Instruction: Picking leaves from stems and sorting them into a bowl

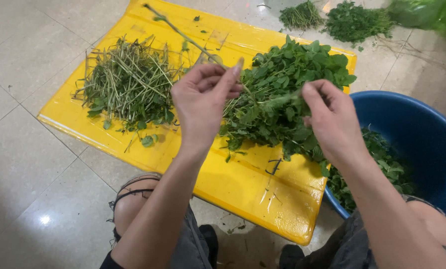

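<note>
My left hand [203, 97] pinches a long green stem [183, 35] that slants up and to the left over the yellow sheet [243, 189]. My right hand [330, 117] grips the leafy end of the same stem [282, 99], just above a heap of leafy green sprigs [287, 74] on the sheet. A pile of stripped stalks [128, 79] lies on the sheet's left part. Both hands hover above the sheet, a short gap between them.
A blue tub [422, 144] with plucked leaves [382, 164] stands at the right beside my knee. More bunches of greens [352, 20] lie on the tiled floor [28, 149] beyond the sheet. My knees are at the bottom edge.
</note>
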